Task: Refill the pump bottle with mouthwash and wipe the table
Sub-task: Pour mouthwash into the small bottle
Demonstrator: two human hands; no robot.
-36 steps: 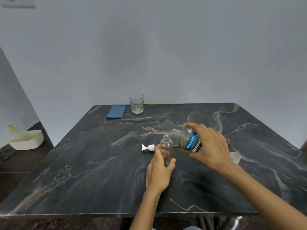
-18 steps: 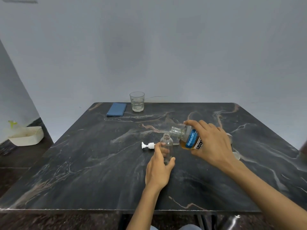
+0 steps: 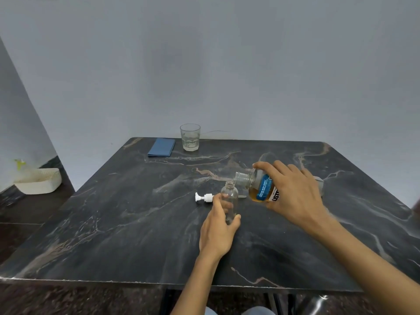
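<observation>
A small clear pump bottle point(image 3: 230, 196) stands upright and uncapped on the dark marble table point(image 3: 136, 223), with my left hand point(image 3: 218, 226) wrapped around its lower part. My right hand point(image 3: 293, 192) holds the mouthwash bottle point(image 3: 259, 186), blue-labelled with amber liquid, tipped on its side so its open mouth hovers just right of and above the pump bottle's neck. The white pump head point(image 3: 203, 197) lies on the table to the left of the bottle. A folded blue cloth point(image 3: 161, 147) rests at the far edge.
A clear drinking glass point(image 3: 190, 137) stands at the back next to the cloth. A clear cap or small object point(image 3: 319, 181) peeks out behind my right hand. A white basket point(image 3: 38, 181) sits on the floor to the left.
The mouthwash bottle has tilted slightly further and stays at the pump bottle's neck. My left hand keeps its grip; the camera has shifted a little.
</observation>
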